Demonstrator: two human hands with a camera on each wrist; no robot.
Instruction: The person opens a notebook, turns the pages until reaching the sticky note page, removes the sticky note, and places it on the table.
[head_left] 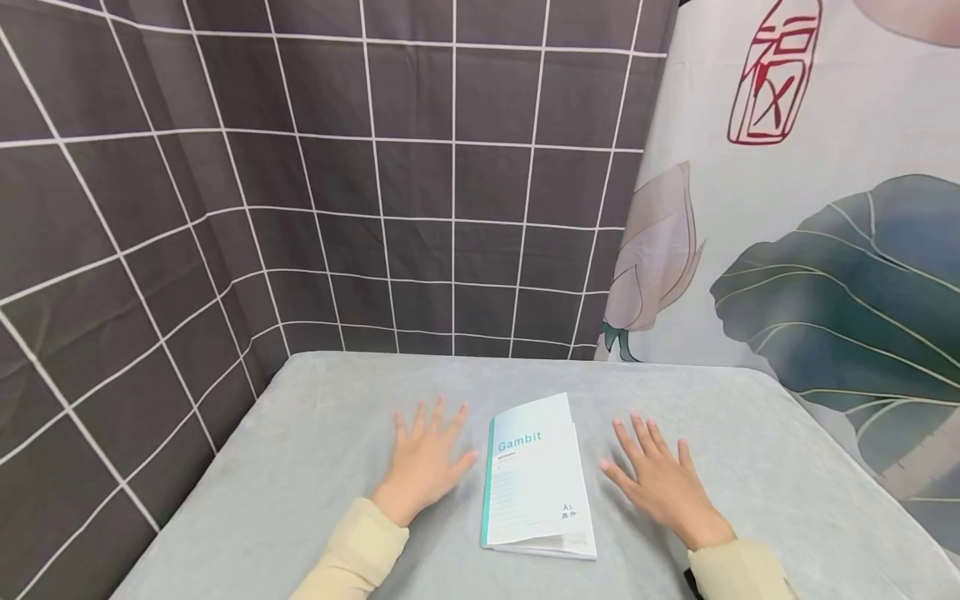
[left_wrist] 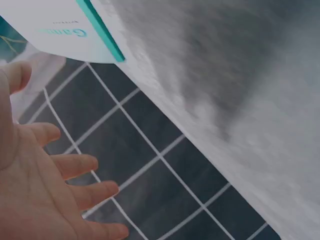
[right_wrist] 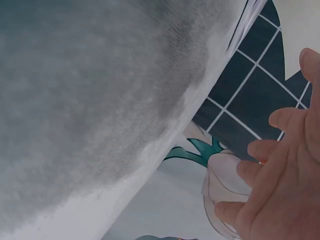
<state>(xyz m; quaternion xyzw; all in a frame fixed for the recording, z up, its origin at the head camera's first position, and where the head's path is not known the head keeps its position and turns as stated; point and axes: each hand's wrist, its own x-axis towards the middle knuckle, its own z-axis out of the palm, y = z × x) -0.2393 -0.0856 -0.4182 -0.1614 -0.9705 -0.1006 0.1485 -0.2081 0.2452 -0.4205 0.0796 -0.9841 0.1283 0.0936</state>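
A notebook (head_left: 534, 483) with a pale cover, the word "Gambit" and a teal spine lies on the grey cloth-covered table (head_left: 315, 467). Its cover is slightly lifted along the right and bottom edges. To its left, my left hand (head_left: 426, 462) is held palm down with fingers spread and holds nothing. On the other side, my right hand (head_left: 663, 482) also has spread fingers, apart from the notebook. The left wrist view shows part of the notebook (left_wrist: 65, 30) beyond the thumb. Straight, separated fingers of the right hand (right_wrist: 285, 175) appear in the right wrist view.
Behind the table and along its left hangs a dark curtain (head_left: 412, 183) with white grid lines. At the right is a white hanging (head_left: 697, 100) printed with leaves, a bud and a red seal. The table's far edge runs along the foot of both.
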